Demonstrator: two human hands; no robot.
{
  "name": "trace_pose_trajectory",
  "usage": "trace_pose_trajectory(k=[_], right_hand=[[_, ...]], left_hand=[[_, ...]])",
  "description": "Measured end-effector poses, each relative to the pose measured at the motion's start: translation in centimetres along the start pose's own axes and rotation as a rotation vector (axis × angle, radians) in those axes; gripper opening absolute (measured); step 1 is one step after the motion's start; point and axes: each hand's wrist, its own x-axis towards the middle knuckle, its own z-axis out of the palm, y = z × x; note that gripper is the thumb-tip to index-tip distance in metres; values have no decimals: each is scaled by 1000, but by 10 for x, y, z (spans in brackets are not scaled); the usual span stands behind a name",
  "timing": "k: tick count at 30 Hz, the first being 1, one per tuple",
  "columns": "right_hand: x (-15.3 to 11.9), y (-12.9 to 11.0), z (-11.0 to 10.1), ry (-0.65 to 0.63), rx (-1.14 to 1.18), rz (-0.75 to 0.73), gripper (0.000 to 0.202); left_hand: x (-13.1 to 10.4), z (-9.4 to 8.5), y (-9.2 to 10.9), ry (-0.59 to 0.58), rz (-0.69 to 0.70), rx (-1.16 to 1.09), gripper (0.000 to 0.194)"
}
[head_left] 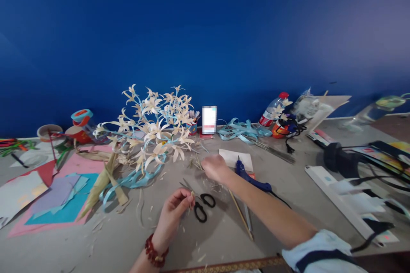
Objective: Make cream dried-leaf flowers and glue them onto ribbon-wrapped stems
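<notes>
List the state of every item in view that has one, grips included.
Left hand: grip closed on small pale piece
Right hand: lowered to table, grip unclear
Scissors: lying down, slightly open
Glue gun: lying down, power unclear
Phone: upright, screen lit
Bottle: capped
Flowers: petals spread
Power strip: lying flat, switch unclear

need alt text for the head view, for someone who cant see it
Two hands over a cluttered craft table: the left hand pinches a small pale piece beside black-handled scissors, and the right hand is near a blue glue gun. Behind them are cream flowers on light-blue stems, with coloured paper sheets to the left.
</notes>
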Motion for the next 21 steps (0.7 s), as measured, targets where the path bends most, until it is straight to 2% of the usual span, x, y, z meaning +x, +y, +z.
trace_pose_trajectory(k=[3, 8, 12, 16, 21], right_hand=[[0, 0, -5, 6, 5, -4, 28], [-9, 10, -17, 88, 38, -45, 15], [-13, 18, -19, 117, 81, -105, 18], [-14, 24, -18, 144, 133, -144, 31], [-15, 30, -25, 205, 198, -118, 19]], left_hand=[[0, 0, 1, 0, 11, 8, 19], [-1, -1, 2, 7, 19, -10, 18], [-1, 0, 2, 2, 18, -9, 19], [-1, 1, 2, 6, 14, -2, 20], [-1, 1, 3, 21, 14, -16, 21]])
